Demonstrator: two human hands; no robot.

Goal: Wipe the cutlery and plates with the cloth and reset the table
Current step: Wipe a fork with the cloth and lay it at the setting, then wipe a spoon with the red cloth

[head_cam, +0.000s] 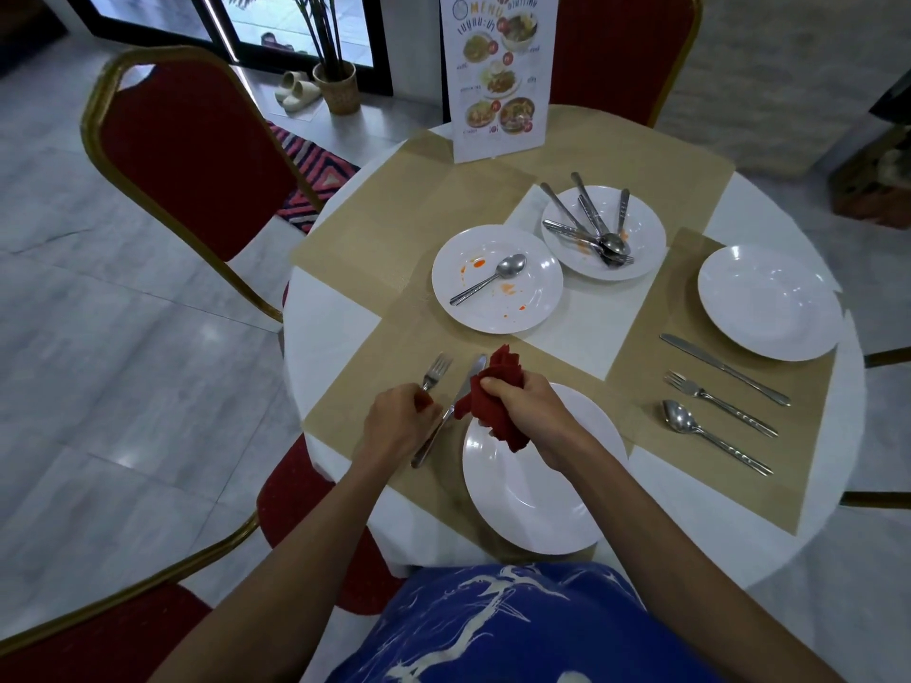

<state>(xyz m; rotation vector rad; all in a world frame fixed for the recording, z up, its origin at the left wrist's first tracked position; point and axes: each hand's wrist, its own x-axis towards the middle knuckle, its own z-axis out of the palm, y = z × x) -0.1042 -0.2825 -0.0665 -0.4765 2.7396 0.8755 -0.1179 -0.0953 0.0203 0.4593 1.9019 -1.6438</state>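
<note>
Right hand (525, 411) fingers clenched round red cloth (495, 386) over near plate (532, 505). Left hand (397, 426) fingers curled on fork (437, 368) handle; knife (474, 371) just right, on desk (315, 313).

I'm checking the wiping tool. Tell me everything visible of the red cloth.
The red cloth is dark red fabric, bunched and creased. The right hand grips its middle; folds stick up above the fist, and a tail hangs below, over the rim of the near plate. One edge sits beside the knife.

Knife (451, 411) lies between fork (435, 371) and plate (532, 495).
</note>
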